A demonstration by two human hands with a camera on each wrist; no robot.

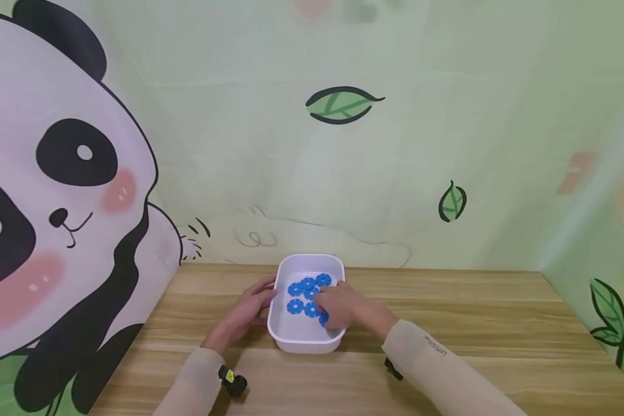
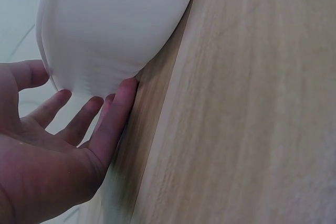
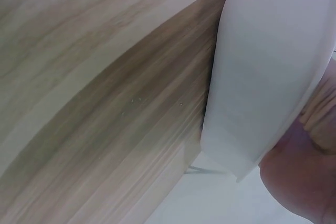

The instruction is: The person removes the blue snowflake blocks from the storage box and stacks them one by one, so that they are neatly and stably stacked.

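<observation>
A white plastic tub (image 1: 305, 345) with rounded corners holds several blue flower-shaped discs (image 1: 295, 306), each with notched edges and a hole in the middle. My left hand (image 1: 247, 309) is at the tub's left side; in the left wrist view its fingertips touch the outer wall, fingers spread and loosely bent. Over the tub's right wall reaches my right hand (image 1: 340, 304), its fingers down among the discs. One blue disc (image 1: 323, 318) shows partly beside its thumb; I cannot tell whether the fingers pinch it. In the right wrist view the tub's wall hides the fingertips.
The tub stands on a wood-grain table (image 1: 447, 323), near its back edge. Behind rises a pale green backdrop (image 1: 270, 144) printed with a large panda (image 1: 135, 254) and leaves. A small dark wrist camera (image 1: 233, 382) sits on the left sleeve.
</observation>
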